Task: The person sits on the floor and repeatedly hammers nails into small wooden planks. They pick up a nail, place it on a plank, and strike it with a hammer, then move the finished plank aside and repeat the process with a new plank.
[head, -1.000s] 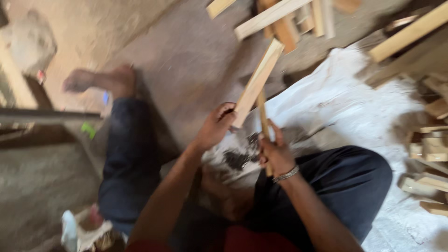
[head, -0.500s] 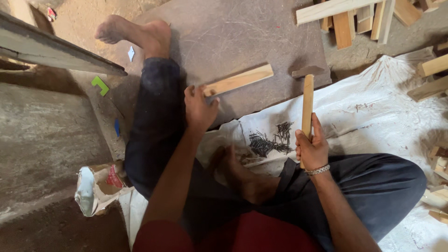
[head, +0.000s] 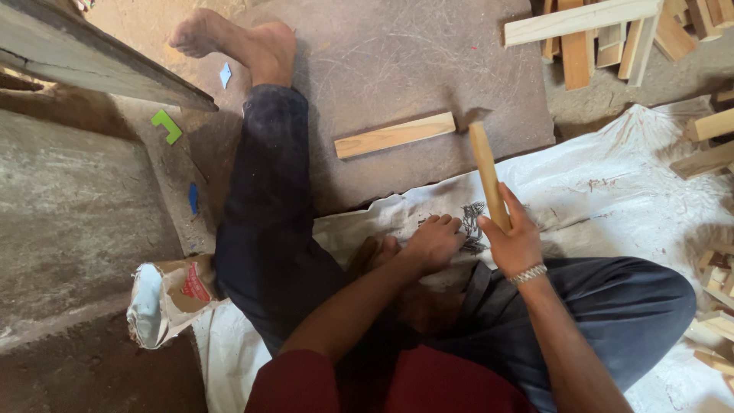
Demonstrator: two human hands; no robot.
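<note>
I sit on the floor with one leg stretched out. My right hand (head: 514,239) grips the wooden handle of a hammer (head: 486,164), whose dark head points away from me over a grey slab. My left hand (head: 433,239) reaches down, fingers bent, onto a dark pile of nails (head: 472,223) on the white sack (head: 612,183). Whether it holds any nail is hidden. A short pale wooden block (head: 394,135) lies flat on the grey slab (head: 428,69), just left of the hammer head and apart from both hands.
Loose wooden strips and offcuts (head: 604,34) lie at the far right and along the right edge (head: 711,145). A crumpled paper bag (head: 164,294) sits by my left thigh. A long grey plank (head: 92,61) crosses the top left. Small green (head: 166,125) and blue scraps dot the floor.
My left hand let go of the wooden block on the slab and came back to the nail pile. My right hand tilted the hammer forward. The camera view shifted.
</note>
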